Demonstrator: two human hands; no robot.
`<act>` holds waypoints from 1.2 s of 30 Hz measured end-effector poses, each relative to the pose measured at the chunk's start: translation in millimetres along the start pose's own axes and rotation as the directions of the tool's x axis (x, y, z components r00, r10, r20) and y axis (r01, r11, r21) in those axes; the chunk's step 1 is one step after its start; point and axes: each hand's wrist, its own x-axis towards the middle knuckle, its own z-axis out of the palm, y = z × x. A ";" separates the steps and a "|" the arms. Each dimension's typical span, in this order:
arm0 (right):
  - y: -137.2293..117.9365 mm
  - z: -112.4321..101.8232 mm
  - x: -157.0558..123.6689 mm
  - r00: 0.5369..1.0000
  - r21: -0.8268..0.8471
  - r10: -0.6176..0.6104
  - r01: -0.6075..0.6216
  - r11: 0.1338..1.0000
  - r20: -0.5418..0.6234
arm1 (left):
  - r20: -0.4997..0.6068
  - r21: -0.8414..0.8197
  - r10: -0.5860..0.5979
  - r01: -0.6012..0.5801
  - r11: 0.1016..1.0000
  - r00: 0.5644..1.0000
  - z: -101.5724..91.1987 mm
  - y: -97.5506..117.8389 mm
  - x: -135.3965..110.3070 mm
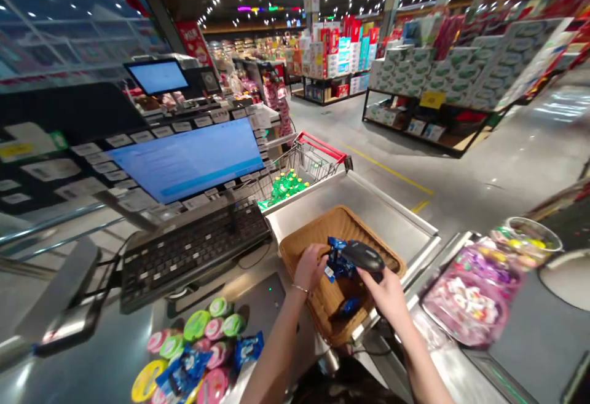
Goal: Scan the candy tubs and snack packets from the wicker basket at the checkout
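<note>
My right hand (388,296) is closed around a black handheld barcode scanner (365,256), held over a brown woven basket (295,239). Beside the scanner, my left hand (311,267) reaches into the basket with curled fingers, pinching a small blue packet (330,273). More blue packets (338,247) lie under and around the scanner, partly covered by it. Another blue packet (350,305) rests near the basket's front end. On the counter to the left are several round tubs (196,325) in green, pink and yellow, with blue packets (183,372) among them.
A monitor (191,158) and a black keyboard (193,250) stand at left. The basket sits on a metal counter (369,198). Behind it is a shopping cart (322,146) with green bottles (288,186). Pink and purple candy bags (474,287) lie at right.
</note>
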 end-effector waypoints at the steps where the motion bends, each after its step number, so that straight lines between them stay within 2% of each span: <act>1: 2.4 -5.8 1.8 1.000 0.007 0.017 -0.016 1.000 -0.014 | 0.063 0.019 -0.006 0.005 1.000 0.998 9.2 3.0 9.9; 5: 9.2 -26.4 8.6 0.998 0.068 0.033 -0.030 0.997 -0.050 | 0.272 0.171 -0.084 0.037 0.985 0.959 47.1 8.3 47.3; 9: 16.4 -40.0 15.9 0.995 0.074 0.074 -0.069 0.995 -0.070 | 0.367 0.284 -0.160 0.053 0.957 0.916 84.7 4.7 74.2; 12: 22.9 -43.8 19.9 0.990 0.084 0.110 -0.103 0.991 -0.083 | 0.433 0.369 -0.222 0.053 0.928 0.874 104.5 1.6 81.1; 16: 28.8 -44.1 23.2 0.988 0.107 0.111 -0.099 0.989 -0.106 | 0.489 0.451 -0.263 0.017 0.892 0.832 117.1 -1.2 76.1; 21: 31.6 -44.4 27.4 0.991 0.125 0.080 -0.067 0.990 -0.106 | 0.482 0.485 -0.279 0.012 0.874 0.831 121.0 -7.9 70.4; 25: 33.2 -43.9 29.9 0.993 0.126 0.061 -0.048 0.991 -0.101 | 0.464 0.435 -0.248 0.025 0.900 0.850 117.3 -8.2 73.1; 32: 28.7 -42.8 30.4 0.993 0.129 0.044 -0.030 0.991 -0.106 | 0.322 0.286 -0.215 0.121 0.950 0.922 90.3 1.1 71.2; 34: 26.5 -42.1 30.6 0.995 0.118 0.035 -0.024 0.993 -0.090 | 0.264 0.167 -0.241 0.202 0.965 0.934 78.8 2.5 63.1; 36: 24.5 -40.2 30.5 0.995 0.096 0.021 -0.012 0.995 -0.095 | 0.184 -0.073 -0.293 0.310 0.948 0.938 65.7 4.3 51.6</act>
